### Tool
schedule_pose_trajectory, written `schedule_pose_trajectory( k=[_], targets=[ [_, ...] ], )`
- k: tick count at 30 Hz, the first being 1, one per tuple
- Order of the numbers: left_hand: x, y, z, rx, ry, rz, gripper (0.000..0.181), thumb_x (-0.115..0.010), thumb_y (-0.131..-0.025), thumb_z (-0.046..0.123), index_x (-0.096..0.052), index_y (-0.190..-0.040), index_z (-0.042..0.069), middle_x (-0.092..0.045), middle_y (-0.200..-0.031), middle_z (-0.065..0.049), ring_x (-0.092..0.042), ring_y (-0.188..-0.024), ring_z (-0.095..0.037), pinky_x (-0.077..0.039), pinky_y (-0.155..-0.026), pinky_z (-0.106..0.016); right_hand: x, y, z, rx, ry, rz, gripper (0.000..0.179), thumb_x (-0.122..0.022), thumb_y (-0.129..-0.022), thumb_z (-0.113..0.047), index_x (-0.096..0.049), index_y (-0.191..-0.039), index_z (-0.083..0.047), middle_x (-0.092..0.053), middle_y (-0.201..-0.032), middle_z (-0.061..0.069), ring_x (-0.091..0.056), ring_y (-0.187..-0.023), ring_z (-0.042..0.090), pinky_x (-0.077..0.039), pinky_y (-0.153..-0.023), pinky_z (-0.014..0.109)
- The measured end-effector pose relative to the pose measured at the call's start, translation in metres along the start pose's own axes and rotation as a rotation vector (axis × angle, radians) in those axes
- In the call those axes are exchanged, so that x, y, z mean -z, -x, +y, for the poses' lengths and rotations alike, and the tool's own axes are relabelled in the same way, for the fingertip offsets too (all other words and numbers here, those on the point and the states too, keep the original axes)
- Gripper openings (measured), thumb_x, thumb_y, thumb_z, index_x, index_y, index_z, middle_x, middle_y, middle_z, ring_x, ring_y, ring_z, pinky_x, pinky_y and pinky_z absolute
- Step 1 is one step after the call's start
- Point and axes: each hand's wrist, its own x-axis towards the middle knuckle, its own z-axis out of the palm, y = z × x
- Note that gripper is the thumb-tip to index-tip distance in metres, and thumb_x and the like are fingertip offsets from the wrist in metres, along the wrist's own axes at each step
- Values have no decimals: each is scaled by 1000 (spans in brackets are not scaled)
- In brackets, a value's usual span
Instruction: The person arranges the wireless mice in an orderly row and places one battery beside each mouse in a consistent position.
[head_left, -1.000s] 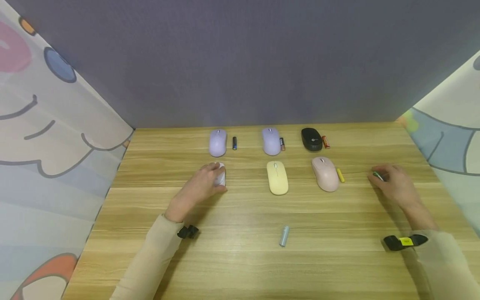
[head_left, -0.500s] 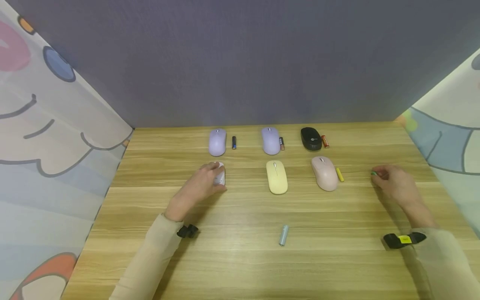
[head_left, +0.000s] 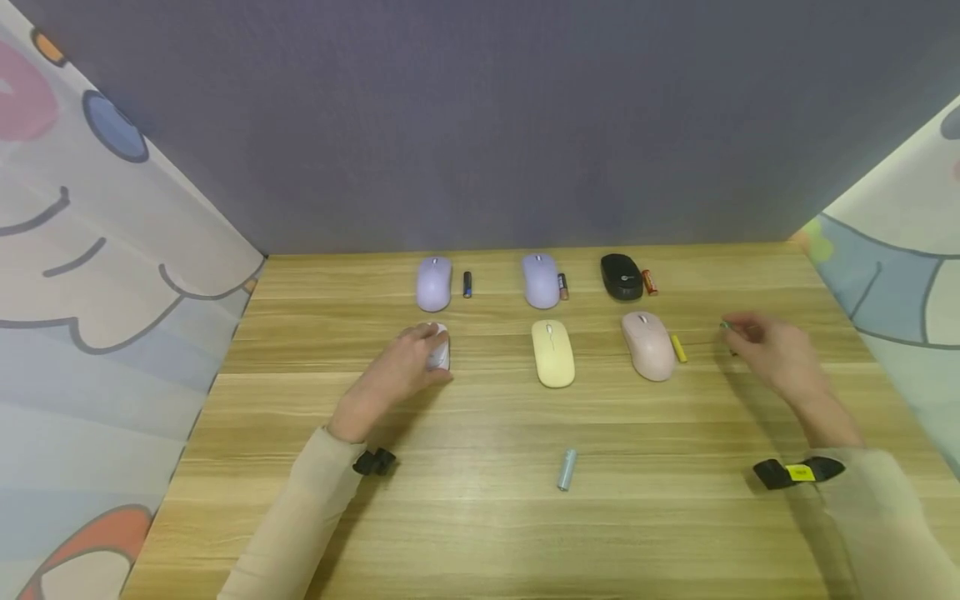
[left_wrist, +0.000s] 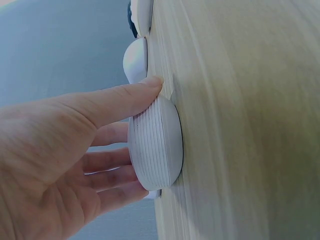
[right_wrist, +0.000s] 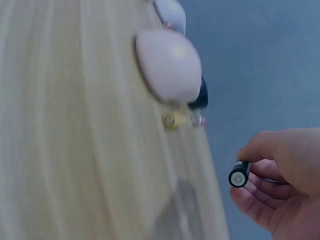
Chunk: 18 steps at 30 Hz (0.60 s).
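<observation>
My left hand [head_left: 401,371] holds a white mouse [left_wrist: 156,142] with ridged sides, which rests on the table at the left of the front row. In the left wrist view the thumb lies along one side of it and the fingers along the other. On the far right, my right hand [head_left: 780,354] pinches a dark battery [right_wrist: 239,175] with a hint of green between thumb and fingers. The right wrist view shows the battery end-on, held above the wood. Nearest to that hand lie a pink mouse [head_left: 649,347] and a yellow battery [head_left: 678,348].
Two purple mice [head_left: 434,284] and a black mouse [head_left: 622,277] stand in the back row, each with a battery beside it. A yellow mouse [head_left: 553,354] sits mid-table. Closer in lies a light blue battery [head_left: 567,470]. A grey panel [head_left: 525,125] rises behind the table.
My right hand has picked the battery up off the table and moved left and slightly away with it. The left hand stays on the white mouse.
</observation>
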Motion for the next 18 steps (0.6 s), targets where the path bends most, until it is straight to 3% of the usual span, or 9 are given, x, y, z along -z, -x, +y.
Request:
schedule_pose_trajectory(
  k=[2,6,8,10,14,18],
  targets=[
    [0,0,0,1,0,1,66,-84,-88,28,-58,-140,-4,-50,-148,-34,-49,-138,-50,-44,-113,-59,-1,-2,-8,26,-5,25,33,-65,-101,-19,-67,-124,5,-70,-108,32,-69,-95,46,-38,-62,7],
    [1,1,1,-16,-4,13,65,-85,-87,27,-59,-139,-5,-51,-146,-35,-51,-136,-50,-46,-112,-59,-4,-7,-22,51,-40,42,33,-68,-100,-19,-68,-124,3,-71,-106,27,-64,-85,9,-36,-65,1],
    [1,1,1,-21,-4,18,65,-85,-86,26,-60,-138,-5,-52,-145,-35,-51,-135,-51,-46,-112,-59,-5,-9,-30,56,-55,37,33,-68,-100,-19,-68,-125,3,-71,-106,25,-56,-86,0,-36,-66,0],
    [0,1,1,-21,-5,18,66,-85,-86,26,-60,-138,-5,-52,-145,-35,-51,-135,-51,-46,-112,-59,-6,-10,-39,71,-69,31,33,-68,-100,-19,-68,-125,3,-71,-105,25,-61,-86,6,-37,-65,1],
    [-1,1,0,-12,-11,16,66,-85,-86,26,-59,-138,-5,-52,-145,-35,-51,-136,-50,-45,-113,-59,-12,-13,-58,119,-87,17,30,-68,-100,-15,-68,-123,4,-71,-104,24,-70,-90,36,-39,-65,2],
    [0,1,0,-15,-13,20,65,-85,-86,26,-60,-137,-5,-52,-145,-35,-51,-136,-50,-45,-112,-59,-19,-15,-75,167,-95,3,28,-69,-98,-12,-69,-121,4,-72,-102,23,-71,-89,39,-43,-66,7]
  ],
)
